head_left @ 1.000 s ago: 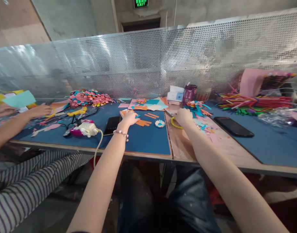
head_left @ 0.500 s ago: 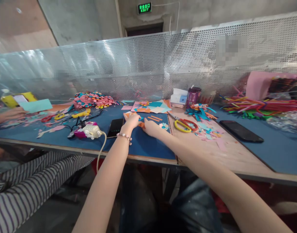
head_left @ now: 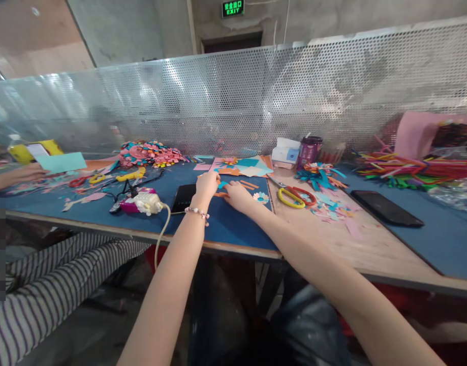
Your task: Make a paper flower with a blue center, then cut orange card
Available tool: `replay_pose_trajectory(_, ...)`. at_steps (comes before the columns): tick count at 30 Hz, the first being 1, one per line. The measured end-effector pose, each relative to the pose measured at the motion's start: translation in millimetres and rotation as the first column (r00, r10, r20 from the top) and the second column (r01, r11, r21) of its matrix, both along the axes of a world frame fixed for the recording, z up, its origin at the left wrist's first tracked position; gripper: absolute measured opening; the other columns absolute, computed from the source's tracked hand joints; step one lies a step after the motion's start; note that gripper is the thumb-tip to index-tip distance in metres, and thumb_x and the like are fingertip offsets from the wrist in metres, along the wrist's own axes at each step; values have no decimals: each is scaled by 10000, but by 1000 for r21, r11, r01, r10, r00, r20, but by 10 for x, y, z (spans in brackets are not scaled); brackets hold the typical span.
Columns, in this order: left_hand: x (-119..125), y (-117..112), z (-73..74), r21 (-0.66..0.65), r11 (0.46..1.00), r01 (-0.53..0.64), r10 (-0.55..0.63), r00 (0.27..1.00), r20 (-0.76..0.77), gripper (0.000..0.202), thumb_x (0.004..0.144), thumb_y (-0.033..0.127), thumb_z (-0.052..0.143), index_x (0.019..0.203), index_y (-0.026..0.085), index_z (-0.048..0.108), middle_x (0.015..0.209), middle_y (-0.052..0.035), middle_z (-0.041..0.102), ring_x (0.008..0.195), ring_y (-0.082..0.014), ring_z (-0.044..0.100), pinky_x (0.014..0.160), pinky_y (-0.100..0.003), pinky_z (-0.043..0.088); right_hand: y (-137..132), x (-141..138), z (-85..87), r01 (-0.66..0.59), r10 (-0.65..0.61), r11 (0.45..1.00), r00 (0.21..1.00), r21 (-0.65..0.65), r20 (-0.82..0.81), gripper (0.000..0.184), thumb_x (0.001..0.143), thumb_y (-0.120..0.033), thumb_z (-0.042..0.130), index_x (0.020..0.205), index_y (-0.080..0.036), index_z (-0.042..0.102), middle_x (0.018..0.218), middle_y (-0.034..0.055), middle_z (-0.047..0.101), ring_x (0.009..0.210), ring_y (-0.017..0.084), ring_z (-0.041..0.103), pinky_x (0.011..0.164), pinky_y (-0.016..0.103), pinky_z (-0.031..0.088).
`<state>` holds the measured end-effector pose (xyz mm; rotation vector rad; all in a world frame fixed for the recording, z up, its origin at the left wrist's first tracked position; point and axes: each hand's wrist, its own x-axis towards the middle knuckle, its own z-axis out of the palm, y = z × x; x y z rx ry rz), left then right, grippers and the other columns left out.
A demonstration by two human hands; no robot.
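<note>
Close together over the blue mat [head_left: 237, 229], my left hand [head_left: 207, 186] and my right hand [head_left: 238, 197] are both closed at the fingertips. A small piece of blue paper [head_left: 222, 185] shows between them, with orange paper [head_left: 220, 194] just below it. My fingers partly hide both papers, so how they join cannot be made out. Orange paper strips [head_left: 250, 185] and a pale paper flower [head_left: 260, 197] lie beside my right hand. A black phone [head_left: 183, 198] is partly covered by my left hand.
Scissors [head_left: 292, 197] and paper scraps lie right; coloured sheets [head_left: 252, 166], a purple cup [head_left: 309, 152] and a paper flower heap [head_left: 149, 154] stand behind. A power strip [head_left: 144, 202] with its cable is left. A co-worker's hand [head_left: 31, 172] is at far left.
My left hand has turned and closed more, hiding the orange paper seen at its fingers before. The whole view has shifted slightly. My right hand stays near the same spot.
</note>
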<state>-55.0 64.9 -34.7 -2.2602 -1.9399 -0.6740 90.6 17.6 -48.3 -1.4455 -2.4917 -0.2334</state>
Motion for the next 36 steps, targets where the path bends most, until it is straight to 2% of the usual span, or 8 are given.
replay_pose_trajectory(7,20,-33,-16,-87,996,24,-23,1000,6,280,943,376,559,1112,170,646,1177,-95,654,1040,-208,630,939,-432,495,108,35,-109,139,-141,989,989,-47,-48,397,958,-389,516,1251,-136,606,1239,184,546,1220,353,455,978,449,403)
replay_pose_trajectory(11,32,-51,-13,-90,996,-5,5,1000,3,236,942,307,557,1105,174,664,1180,-101,662,1061,-223,632,935,-420,501,64,84,-75,95,-94,993,996,-69,10,306,970,-248,452,1147,-163,687,1234,169,551,1207,325,472,964,417,420)
replay_pose_trajectory(20,91,-131,30,-71,996,-55,54,998,-19,301,876,212,494,1046,203,742,1137,-116,711,1023,-253,659,886,-335,503,-569,100,35,-52,70,994,976,-92,204,350,876,5,411,1046,-20,716,1092,225,648,1070,301,582,949,342,441)
replay_pose_trajectory(24,115,-163,57,-89,995,-42,39,999,-39,303,865,183,488,1021,194,747,1053,-131,729,1018,-268,662,881,-353,500,-869,189,48,-20,31,998,984,-59,178,513,889,9,358,1387,46,477,1146,246,650,1068,320,615,902,393,481)
replay_pose_trajectory(27,127,-179,81,-106,994,-38,33,998,-49,315,874,169,473,1045,186,737,1046,-141,727,1018,-270,662,884,-358,494,-924,239,76,-3,9,999,993,-49,116,577,925,-74,383,1480,66,301,1186,232,651,1073,292,637,888,366,502)
replay_pose_trajectory(30,134,-187,90,-117,992,-42,36,998,-56,313,875,171,467,1046,176,729,1053,-150,723,984,-270,670,869,-358,495,-916,231,72,-24,26,998,999,-57,24,591,979,-297,441,1447,58,372,1368,237,544,1248,304,543,1025,359,435)
replay_pose_trajectory(33,140,-189,84,-111,993,-41,34,997,-64,295,876,173,466,1001,158,733,1024,-157,726,949,-266,676,861,-349,491,-1021,195,29,-79,73,991,996,-112,-60,841,930,-600,469,1424,78,411,1436,274,458,1357,376,417,1115,439,354)
replay_pose_trajectory(36,148,-189,73,-100,995,-31,25,998,-61,286,878,173,462,961,150,735,1009,-161,727,943,-270,675,858,-351,487,-1243,193,-29,-128,125,988,991,-90,-41,957,872,-705,464,1391,99,451,1423,299,456,1355,401,409,1118,471,361)
